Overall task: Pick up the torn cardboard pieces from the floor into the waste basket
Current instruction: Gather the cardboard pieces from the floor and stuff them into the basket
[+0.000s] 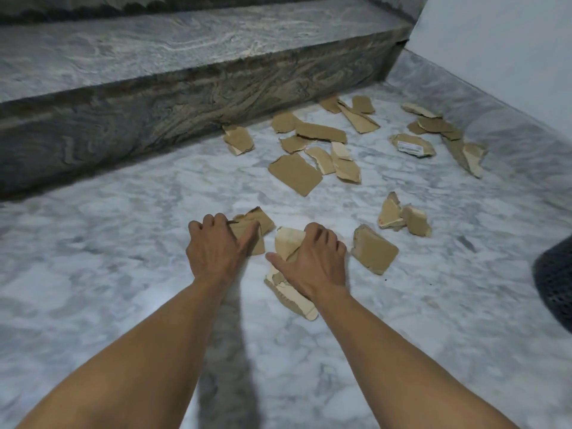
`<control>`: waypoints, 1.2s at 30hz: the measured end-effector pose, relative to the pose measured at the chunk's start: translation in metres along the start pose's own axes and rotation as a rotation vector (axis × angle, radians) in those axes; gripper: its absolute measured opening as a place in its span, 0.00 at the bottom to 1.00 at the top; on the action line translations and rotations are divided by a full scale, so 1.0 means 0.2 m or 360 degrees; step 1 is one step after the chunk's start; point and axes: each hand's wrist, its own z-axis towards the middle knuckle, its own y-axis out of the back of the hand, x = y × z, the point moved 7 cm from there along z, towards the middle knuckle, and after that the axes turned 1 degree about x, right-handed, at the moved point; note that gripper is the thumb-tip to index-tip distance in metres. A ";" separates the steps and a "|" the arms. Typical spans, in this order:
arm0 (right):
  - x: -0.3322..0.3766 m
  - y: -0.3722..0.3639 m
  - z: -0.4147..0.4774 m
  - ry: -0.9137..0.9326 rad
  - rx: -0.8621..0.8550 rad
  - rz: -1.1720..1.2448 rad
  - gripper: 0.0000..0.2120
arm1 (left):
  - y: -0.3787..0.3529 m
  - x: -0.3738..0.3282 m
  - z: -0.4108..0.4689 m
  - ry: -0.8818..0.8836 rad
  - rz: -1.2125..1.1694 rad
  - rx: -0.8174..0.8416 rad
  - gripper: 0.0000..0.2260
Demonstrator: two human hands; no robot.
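Note:
Several torn brown cardboard pieces lie scattered on the marble floor [123, 258]. My left hand [216, 247] grips a brown cardboard piece [258, 222] near the middle of the view, fingers curled over its far edge. My right hand [312, 264] grips a pale, torn cardboard piece [289, 239] that reaches back under my wrist. Just right of that hand lies another thick piece [374, 252]. The black mesh waste basket [555, 283] shows partly at the right edge.
A marble step [154, 88] runs across the back left. More cardboard pieces [295, 173] lie near the step, and one piece with a white label [411, 145] lies by the right wall [510, 41]. Bare floor spreads to the left.

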 end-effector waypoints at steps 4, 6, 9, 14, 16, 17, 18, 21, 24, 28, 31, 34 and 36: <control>0.05 -0.02 -0.01 0.0018 -0.0099 0.0100 0.34 | -0.02 0.02 0.01 0.0039 0.0011 0.0032 0.29; 0.06 -0.03 -0.01 0.0032 -0.0079 0.0233 0.32 | -0.02 0.03 0.01 0.0054 0.0016 0.0047 0.29; 0.07 -0.04 0.00 0.0020 -0.0028 0.0414 0.29 | -0.02 0.02 0.01 0.0051 0.0019 0.0059 0.29; 0.00 -0.02 0.04 -0.0112 0.0043 0.0594 0.31 | -0.01 0.02 0.01 0.0047 -0.0024 0.0051 0.27; -0.08 0.01 0.07 -0.0171 0.0038 0.0628 0.32 | -0.01 0.04 0.01 0.0067 -0.0014 0.0065 0.27; -0.11 0.04 0.09 -0.0177 0.0039 0.0625 0.32 | -0.01 0.05 0.01 0.0076 -0.0015 0.0067 0.28; -0.15 0.07 0.10 -0.0178 0.0040 0.0614 0.32 | -0.01 0.06 0.01 0.0080 -0.0023 0.0065 0.28; -0.26 0.19 0.18 -0.0217 0.0051 0.0560 0.33 | 0.01 0.05 0.01 0.0110 -0.0056 0.0063 0.32; -0.38 0.37 0.26 -0.0208 -0.0005 0.0421 0.35 | 0.06 -0.06 0.03 0.0044 -0.0072 0.0057 0.33; -0.58 0.75 0.37 -0.0189 -0.0149 0.0320 0.36 | 0.17 -0.42 0.11 -0.0132 -0.0026 0.0042 0.35; -0.84 1.13 0.39 -0.0208 -0.0267 0.0206 0.37 | 0.29 -0.86 0.13 -0.0351 -0.0125 0.0010 0.36; -1.04 1.47 0.37 -0.0160 -0.0314 0.0049 0.34 | 0.36 -1.24 0.08 -0.0593 -0.0206 -0.0020 0.33; -1.29 1.75 0.33 -0.0242 -0.0374 -0.0037 0.36 | 0.45 -1.62 0.00 -0.0803 -0.0301 -0.0071 0.32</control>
